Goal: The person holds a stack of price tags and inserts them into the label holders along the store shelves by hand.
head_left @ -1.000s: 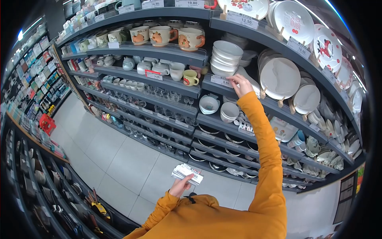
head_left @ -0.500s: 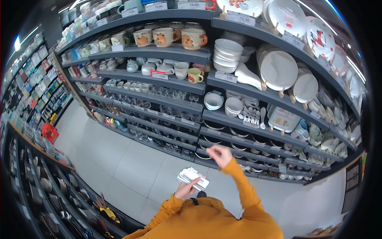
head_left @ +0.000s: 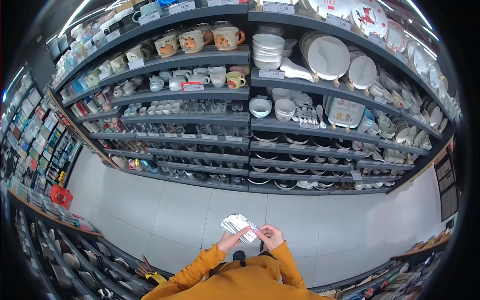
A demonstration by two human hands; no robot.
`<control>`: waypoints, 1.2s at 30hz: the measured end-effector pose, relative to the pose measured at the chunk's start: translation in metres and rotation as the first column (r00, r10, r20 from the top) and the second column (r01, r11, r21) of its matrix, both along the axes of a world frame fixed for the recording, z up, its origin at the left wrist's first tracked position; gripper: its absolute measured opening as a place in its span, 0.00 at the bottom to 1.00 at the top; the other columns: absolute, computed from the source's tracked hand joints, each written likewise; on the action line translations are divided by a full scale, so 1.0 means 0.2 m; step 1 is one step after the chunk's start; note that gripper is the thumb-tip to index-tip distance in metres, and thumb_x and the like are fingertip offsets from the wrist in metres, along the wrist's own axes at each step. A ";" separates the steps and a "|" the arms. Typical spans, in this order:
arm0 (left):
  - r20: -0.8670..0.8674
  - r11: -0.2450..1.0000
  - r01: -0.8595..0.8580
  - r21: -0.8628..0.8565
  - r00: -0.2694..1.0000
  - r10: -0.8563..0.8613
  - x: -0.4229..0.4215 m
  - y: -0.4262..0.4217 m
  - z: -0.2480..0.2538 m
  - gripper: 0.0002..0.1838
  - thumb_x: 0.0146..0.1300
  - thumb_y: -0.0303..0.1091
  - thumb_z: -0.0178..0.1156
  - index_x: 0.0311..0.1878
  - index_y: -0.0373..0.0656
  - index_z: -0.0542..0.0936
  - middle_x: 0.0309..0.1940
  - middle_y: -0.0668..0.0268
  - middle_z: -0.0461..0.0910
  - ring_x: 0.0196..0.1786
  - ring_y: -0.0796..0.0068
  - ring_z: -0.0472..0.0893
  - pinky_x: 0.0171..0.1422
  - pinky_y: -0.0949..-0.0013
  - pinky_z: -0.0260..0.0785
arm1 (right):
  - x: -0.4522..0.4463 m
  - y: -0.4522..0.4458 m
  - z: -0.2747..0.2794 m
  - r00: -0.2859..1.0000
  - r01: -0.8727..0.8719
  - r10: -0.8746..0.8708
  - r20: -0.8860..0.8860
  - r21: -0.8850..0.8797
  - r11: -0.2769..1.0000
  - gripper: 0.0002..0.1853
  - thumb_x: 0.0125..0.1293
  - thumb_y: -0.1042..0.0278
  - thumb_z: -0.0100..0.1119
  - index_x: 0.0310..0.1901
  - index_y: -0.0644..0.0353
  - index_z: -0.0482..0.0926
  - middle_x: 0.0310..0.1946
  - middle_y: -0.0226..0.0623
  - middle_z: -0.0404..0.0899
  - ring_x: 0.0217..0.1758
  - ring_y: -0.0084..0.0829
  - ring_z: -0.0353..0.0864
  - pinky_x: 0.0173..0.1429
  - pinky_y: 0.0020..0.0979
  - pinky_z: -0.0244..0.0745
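A fanned stack of white printed price labels point(head_left: 238, 225) lies in my left hand point(head_left: 229, 241), held in front of my body above the floor. My left thumb presses across the top of the stack, and the fingers are hidden beneath it. My right hand point(head_left: 271, 237) is at the stack's right edge, its thumb and fingertips pinched on a label there. Both arms are in orange sleeves. Small print on the labels is too blurred to read fully.
Ahead stands a long dark shelf unit point(head_left: 248, 95) with mugs point(head_left: 227, 38), stacked bowls point(head_left: 268, 50), plates point(head_left: 327, 57) and glassware. Low shelves with pans flank me at the left. A red basket point(head_left: 61, 196) stands on the tiled floor point(head_left: 185, 210).
My right hand has come down from in front of the shelves to the label stack. The view has turned, so the shelves sit more level.
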State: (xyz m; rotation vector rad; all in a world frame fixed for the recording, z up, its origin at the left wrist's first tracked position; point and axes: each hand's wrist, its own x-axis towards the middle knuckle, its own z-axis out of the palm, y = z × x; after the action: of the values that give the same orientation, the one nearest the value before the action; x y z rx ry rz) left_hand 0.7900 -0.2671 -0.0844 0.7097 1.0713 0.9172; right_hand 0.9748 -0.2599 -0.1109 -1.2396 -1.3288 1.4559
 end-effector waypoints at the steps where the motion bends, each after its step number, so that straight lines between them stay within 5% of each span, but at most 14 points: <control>1: -0.026 1.000 0.015 0.007 1.000 -0.015 -0.02 -0.03 -0.01 0.13 0.65 0.40 0.60 0.46 0.42 0.75 0.31 0.72 0.77 0.20 0.91 0.66 0.17 0.82 0.51 | -0.01 -0.04 0.00 1.000 -0.004 0.004 0.000 -0.023 1.000 0.11 0.60 0.69 0.66 0.37 0.68 0.77 0.28 0.33 0.81 0.31 0.18 0.79 0.36 0.20 0.74; 7: 0.070 0.999 -0.004 -0.032 0.998 0.007 0.02 -0.16 0.03 0.16 0.64 0.38 0.60 0.51 0.40 0.74 0.35 0.70 0.79 0.22 0.88 0.69 0.19 0.81 0.54 | 0.04 -0.09 0.09 0.991 0.136 -0.136 -0.016 0.001 0.991 0.11 0.62 0.69 0.64 0.38 0.69 0.78 0.27 0.36 0.81 0.30 0.20 0.79 0.35 0.21 0.74; 9: 0.165 0.999 -0.012 -0.047 0.986 0.020 0.09 -0.17 0.10 0.17 0.64 0.36 0.59 0.53 0.40 0.73 0.39 0.67 0.79 0.26 0.87 0.72 0.20 0.80 0.56 | 0.15 -0.06 0.15 0.960 0.235 -0.235 -0.152 -0.018 0.972 0.10 0.65 0.69 0.60 0.41 0.69 0.78 0.30 0.38 0.82 0.32 0.25 0.81 0.36 0.25 0.76; 15: 0.267 0.981 0.147 -0.126 0.958 -0.109 0.35 -0.24 0.04 0.19 0.63 0.34 0.55 0.56 0.39 0.72 0.49 0.62 0.79 0.34 0.84 0.75 0.24 0.80 0.57 | 0.66 0.04 0.68 0.936 0.277 -0.216 -0.276 0.203 0.939 0.09 0.70 0.70 0.51 0.46 0.66 0.68 0.31 0.51 0.82 0.24 0.31 0.82 0.30 0.27 0.78; 26: 0.423 0.947 0.299 -0.121 0.878 -0.223 1.36 -0.36 0.08 0.21 0.64 0.32 0.54 0.60 0.37 0.69 0.52 0.58 0.77 0.39 0.79 0.79 0.27 0.77 0.64 | 1.52 -0.14 1.05 0.940 0.316 -0.260 -0.219 0.280 0.906 0.09 0.66 0.73 0.56 0.44 0.66 0.71 0.27 0.37 0.81 0.24 0.21 0.79 0.27 0.21 0.73; 36: 0.368 0.943 0.307 -0.125 0.897 -0.243 1.62 -0.40 0.09 0.20 0.64 0.33 0.56 0.58 0.37 0.72 0.49 0.62 0.79 0.30 0.82 0.73 0.27 0.78 0.62 | 1.84 -0.14 1.07 0.941 0.315 -0.250 -0.229 0.318 0.894 0.07 0.66 0.72 0.57 0.42 0.66 0.72 0.27 0.37 0.81 0.24 0.21 0.79 0.27 0.21 0.73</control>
State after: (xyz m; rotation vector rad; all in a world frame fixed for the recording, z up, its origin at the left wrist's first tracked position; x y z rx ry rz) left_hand 1.1144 -0.3477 -0.0660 0.5079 0.7039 0.6580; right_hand 1.3418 -0.2877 0.1028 -0.9902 -1.1647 1.0426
